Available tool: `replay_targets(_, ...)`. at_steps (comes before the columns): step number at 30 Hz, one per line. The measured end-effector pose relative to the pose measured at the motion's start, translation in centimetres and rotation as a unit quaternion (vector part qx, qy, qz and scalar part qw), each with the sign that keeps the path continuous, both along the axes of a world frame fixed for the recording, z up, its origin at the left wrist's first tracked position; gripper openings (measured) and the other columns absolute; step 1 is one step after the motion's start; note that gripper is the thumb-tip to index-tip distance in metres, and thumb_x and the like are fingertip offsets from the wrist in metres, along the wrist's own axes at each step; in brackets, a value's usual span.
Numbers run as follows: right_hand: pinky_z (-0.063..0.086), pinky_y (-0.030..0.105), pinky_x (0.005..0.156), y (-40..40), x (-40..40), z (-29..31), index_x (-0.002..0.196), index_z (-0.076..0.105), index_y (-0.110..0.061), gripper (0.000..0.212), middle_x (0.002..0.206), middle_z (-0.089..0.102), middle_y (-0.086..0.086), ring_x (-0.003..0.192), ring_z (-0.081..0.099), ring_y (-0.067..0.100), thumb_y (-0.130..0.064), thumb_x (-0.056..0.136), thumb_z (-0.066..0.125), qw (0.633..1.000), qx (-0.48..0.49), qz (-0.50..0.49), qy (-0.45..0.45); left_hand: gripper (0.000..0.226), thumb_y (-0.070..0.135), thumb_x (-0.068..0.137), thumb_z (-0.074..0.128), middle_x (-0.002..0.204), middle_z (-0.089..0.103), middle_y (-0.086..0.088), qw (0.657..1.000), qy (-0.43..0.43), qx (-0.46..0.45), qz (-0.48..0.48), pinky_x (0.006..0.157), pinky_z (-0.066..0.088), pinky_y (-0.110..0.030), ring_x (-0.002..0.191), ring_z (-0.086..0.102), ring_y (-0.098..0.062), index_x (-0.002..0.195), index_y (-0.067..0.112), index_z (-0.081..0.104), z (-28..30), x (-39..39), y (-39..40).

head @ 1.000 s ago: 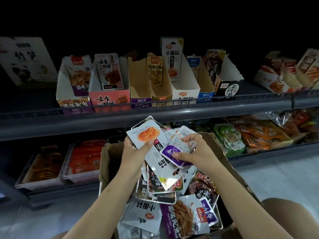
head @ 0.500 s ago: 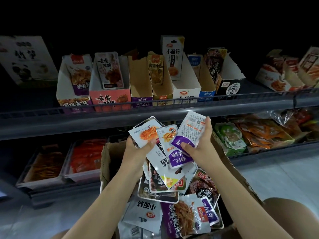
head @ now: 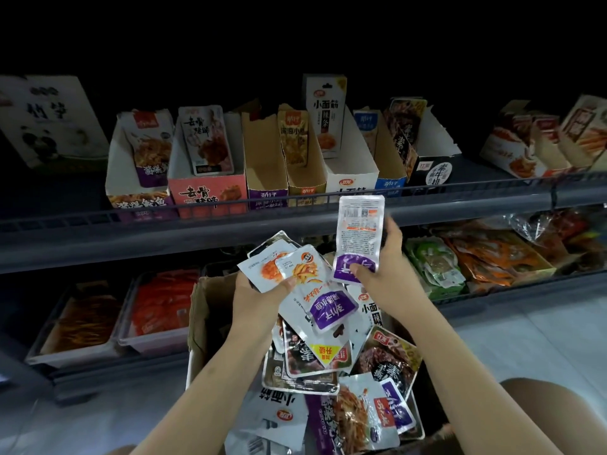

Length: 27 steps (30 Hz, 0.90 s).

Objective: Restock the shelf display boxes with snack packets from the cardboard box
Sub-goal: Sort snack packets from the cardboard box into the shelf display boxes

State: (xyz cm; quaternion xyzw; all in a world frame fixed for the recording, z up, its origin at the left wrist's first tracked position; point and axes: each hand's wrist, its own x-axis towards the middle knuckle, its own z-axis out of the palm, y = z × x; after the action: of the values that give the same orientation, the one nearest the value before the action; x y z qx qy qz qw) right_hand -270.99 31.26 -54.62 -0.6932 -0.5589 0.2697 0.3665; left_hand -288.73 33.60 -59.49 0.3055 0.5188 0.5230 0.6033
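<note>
The right hand point(head: 387, 274) pinches a glossy, flat rectangular packet point(head: 359, 238) by its purple end, upright over the brown cardboard box point(head: 203, 310). The left hand point(head: 259, 290) grips a fanned sheaf point(head: 295, 277) of crinkled foil packets. Open-topped card display boxes point(head: 262, 172) line the shelf's front edge.

Display boxes point(head: 282, 165) on upper shelf point(head: 131, 231); cardboard box point(head: 200, 323) below, before lower shelf trays point(head: 154, 336).

Upper shelf point(head: 295, 221) carrying a row of open display boxes point(head: 210, 192) side by side behind a rail. Lower shelf point(head: 492, 293) holding trays of packets point(head: 157, 310). Pale floor point(head: 525, 349) bearing the cardboard box point(head: 203, 326).
</note>
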Motion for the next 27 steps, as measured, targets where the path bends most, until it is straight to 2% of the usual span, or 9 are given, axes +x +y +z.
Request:
replay_targets(3, 0.033, 0.005, 0.056, 0.3, 0.3, 0.2, 0.13, 0.044, -0.013, 0.042, 0.125, 0.062, 0.001, 0.101, 0.059, 0.013, -0.018, 0.092, 0.062, 0.998, -0.014, -0.038, -0.057, 0.052, -0.001, 0.078, 0.076, 0.108, 0.069, -0.005, 1.0, 0.007, 0.006, 0.01, 0.086, 0.056, -0.043, 0.098, 0.068, -0.022, 0.121, 0.016, 0.052, -0.1, 0.0, 0.1)
replay_targets(8, 0.039, 0.007, 0.059, -0.3, 0.3, -0.2, 0.115, 0.067, -0.02, 0.025, 0.106, 0.071, -0.005, 0.076, 0.06, 0.001, -0.021, 0.09, 0.063, 0.993, 0.072, -0.038, -0.09, 0.051, -0.001, 0.079, 0.075, 0.105, 0.069, -0.003, 1.0, 0.003, 0.014, 0.019, 0.076, 0.057, -0.033, 0.094, 0.068, -0.018, 0.121, 0.016, 0.052, -0.1, 0.0, -0.1)
replay_targets(11, 0.034, 0.005, 0.058, -0.8, -0.7, -1.0, 0.114, 0.07, -0.017, 0.025, 0.092, 0.068, 0.0, 0.07, 0.053, 0.006, -0.016, 0.089, 0.065, 0.975, 0.145, -0.024, -0.165, 0.052, -0.001, 0.078, 0.076, 0.106, 0.069, -0.004, 1.0, 0.004, 0.015, 0.019, 0.08, 0.058, -0.037, 0.095, 0.069, -0.019, 0.121, 0.015, 0.052, -0.2, 0.2, -0.1)
replay_targets(14, 0.046, 0.021, 0.052, -0.9, -2.4, -2.4, 0.105, 0.074, -0.011, 0.022, 0.078, 0.057, 0.003, 0.061, 0.053, 0.016, -0.021, 0.089, 0.064, 0.955, 0.184, -0.006, -0.234, 0.051, -0.001, 0.078, 0.076, 0.107, 0.07, -0.005, 1.0, -0.004, 0.012, 0.023, 0.086, 0.057, -0.04, 0.096, 0.069, -0.021, 0.12, 0.016, 0.053, -0.4, 0.3, -0.1)
replay_targets(17, 0.053, 0.036, 0.065, -0.9, -3.3, -3.8, 0.097, 0.076, -0.016, 0.033, 0.088, 0.061, 0.007, 0.079, 0.058, 0.027, -0.04, 0.085, 0.058, 0.942, 0.205, 0.004, -0.265, 0.051, 0.0, 0.077, 0.077, 0.107, 0.071, -0.007, 1.0, -0.013, 0.006, 0.027, 0.091, 0.055, -0.047, 0.099, 0.068, -0.024, 0.121, 0.015, 0.054, -0.5, 0.3, -0.1)
replay_targets(20, 0.048, 0.041, 0.092, -1.4, -3.7, -4.2, 0.109, 0.068, -0.033, 0.048, 0.127, 0.055, 0.005, 0.116, 0.05, 0.026, -0.064, 0.074, 0.057, 0.981, 0.1, 0.053, -0.16, 0.049, 0.002, 0.079, 0.076, 0.107, 0.071, -0.006, 0.999, -0.024, 0.002, 0.031, 0.086, 0.056, -0.046, 0.1, 0.068, -0.025, 0.121, 0.016, 0.054, -0.6, 0.2, 0.0)
replay_targets(22, 0.049, 0.041, 0.093, -1.7, -3.8, -4.3, 0.112, 0.06, -0.038, 0.059, 0.126, 0.055, -0.004, 0.115, 0.052, 0.017, -0.078, 0.071, 0.046, 0.991, 0.057, 0.081, -0.086, 0.047, 0.002, 0.08, 0.075, 0.106, 0.071, -0.004, 0.999, -0.026, 0.0, 0.034, 0.077, 0.057, -0.038, 0.096, 0.068, -0.021, 0.119, 0.018, 0.054, -0.6, 0.2, -0.1)
replay_targets(24, 0.049, 0.039, 0.089, -1.6, -3.7, -4.4, 0.108, 0.061, -0.039, 0.049, 0.114, 0.06, -0.008, 0.105, 0.055, 0.012, -0.073, 0.078, 0.043, 0.995, 0.067, 0.056, -0.057, 0.047, 0.001, 0.08, 0.075, 0.106, 0.071, -0.005, 0.999, -0.034, -0.002, 0.036, 0.078, 0.058, -0.04, 0.094, 0.069, -0.021, 0.119, 0.018, 0.054, -0.6, 0.3, -0.2)
replay_targets(27, 0.03, 0.026, 0.088, -1.3, -3.6, -4.2, 0.104, 0.064, -0.036, 0.019, 0.113, 0.06, -0.007, 0.109, 0.047, 0.017, -0.042, 0.085, 0.064, 0.991, 0.079, 0.014, -0.102, 0.046, 0.0, 0.081, 0.073, 0.106, 0.07, -0.006, 0.998, -0.043, 0.0, 0.039, 0.081, 0.058, -0.042, 0.094, 0.07, -0.023, 0.12, 0.016, 0.053, -0.5, 0.5, -0.3)
